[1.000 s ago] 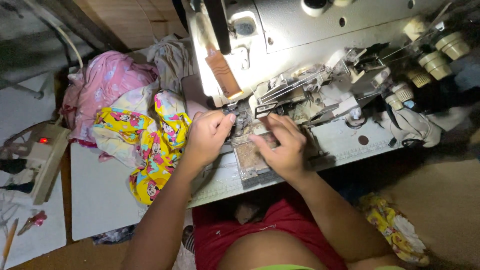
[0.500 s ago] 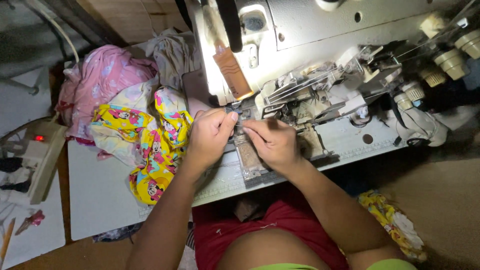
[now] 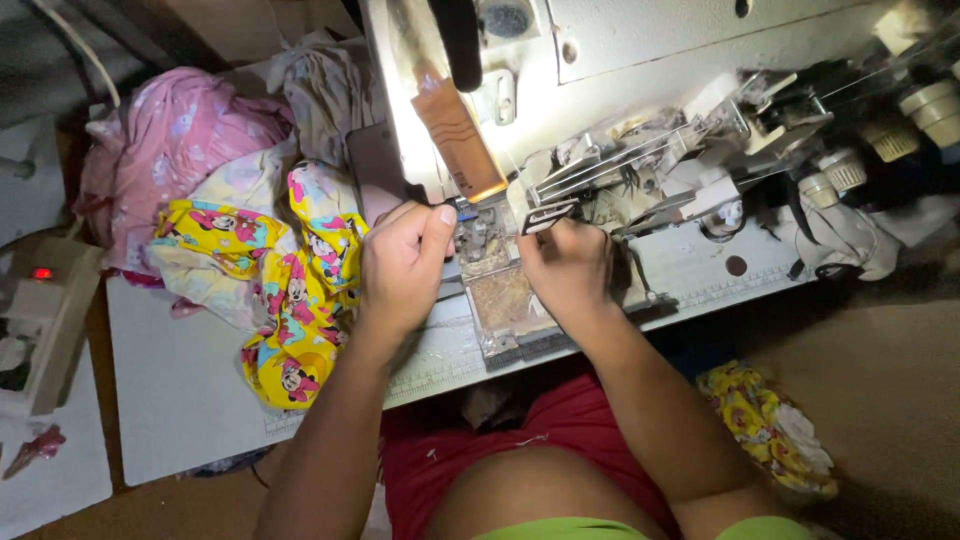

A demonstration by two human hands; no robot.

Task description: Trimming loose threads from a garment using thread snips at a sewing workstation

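Both hands at the sewing machine [image 3: 640,130]: left hand [image 3: 400,265] pinched closed beside the needle area [image 3: 478,215], right hand [image 3: 565,262] curled on a metal part; apparently threading, needing fine fingertip control.

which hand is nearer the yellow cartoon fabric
Left. The left hand is beside the yellow cartoon fabric, just right of its edge. The right hand is farther right, past the needle area of the sewing machine.
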